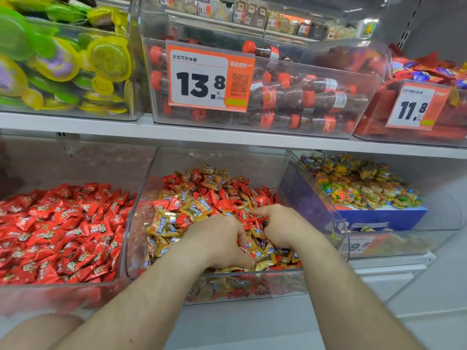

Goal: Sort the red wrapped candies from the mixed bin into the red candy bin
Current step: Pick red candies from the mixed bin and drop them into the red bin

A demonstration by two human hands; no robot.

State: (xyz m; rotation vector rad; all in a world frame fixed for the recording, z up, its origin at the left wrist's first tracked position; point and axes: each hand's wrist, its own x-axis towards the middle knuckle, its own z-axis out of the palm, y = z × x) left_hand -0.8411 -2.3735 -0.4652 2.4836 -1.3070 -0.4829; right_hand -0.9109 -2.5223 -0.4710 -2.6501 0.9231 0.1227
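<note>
Where reds mingle, mixed bin

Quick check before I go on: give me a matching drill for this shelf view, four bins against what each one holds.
Bins:
1. Lower left bin
2. Lower middle bin
3. Upper middle bin
4. Upper left bin

Contents:
A. Small cola-shaped bottles with red caps
B. Red and gold wrapped candies mixed, both hands in the pile
C. Red wrapped candies only
D. Green and yellow round packs

Pairs: 1-C, 2-B, 3-A, 4-D
</note>
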